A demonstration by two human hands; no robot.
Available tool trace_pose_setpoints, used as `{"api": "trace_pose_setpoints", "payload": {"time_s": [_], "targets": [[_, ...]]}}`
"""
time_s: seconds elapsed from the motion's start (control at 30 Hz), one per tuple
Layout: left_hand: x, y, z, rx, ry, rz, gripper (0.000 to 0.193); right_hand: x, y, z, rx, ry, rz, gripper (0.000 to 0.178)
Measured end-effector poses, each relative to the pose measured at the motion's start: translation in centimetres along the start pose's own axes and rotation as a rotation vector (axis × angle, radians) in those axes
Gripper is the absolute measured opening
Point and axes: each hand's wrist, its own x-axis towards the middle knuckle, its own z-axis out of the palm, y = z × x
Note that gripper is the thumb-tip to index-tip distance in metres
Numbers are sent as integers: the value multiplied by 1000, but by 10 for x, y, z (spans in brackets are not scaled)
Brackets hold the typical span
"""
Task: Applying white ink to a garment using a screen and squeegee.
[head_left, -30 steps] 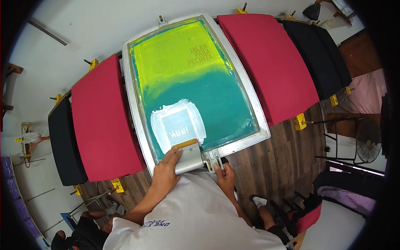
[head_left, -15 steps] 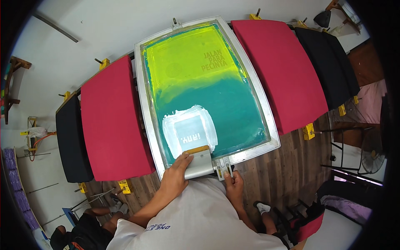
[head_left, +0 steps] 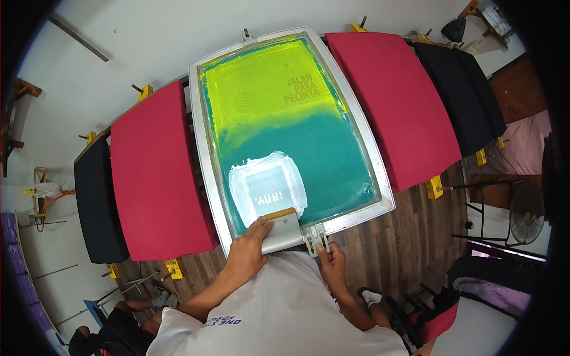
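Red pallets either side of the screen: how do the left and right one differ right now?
The left red pallet lies beside the left hand gripping the squeegee; the right red pallet lies across the screen frame, farther from the right hand. The left one reaches lower in the picture, the right one higher. Both are plain red, bare, each with a black pallet outside it.

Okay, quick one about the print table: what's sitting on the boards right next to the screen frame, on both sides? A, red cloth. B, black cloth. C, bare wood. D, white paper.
A: the screen frame has a red cloth-covered board on its left and another on its right; the black boards lie farther out.
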Motion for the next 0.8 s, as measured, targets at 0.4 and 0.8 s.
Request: {"api": "trace_pose_setpoints", "payload": {"time_s": [0.4,0.8], "targets": [[1,3,-1,16,23,13,70,-1,-8,0,-2,-20,32,35],[1,5,1,-26,44,-49,70,0,-6,0,-20,-25,8,36]]}}
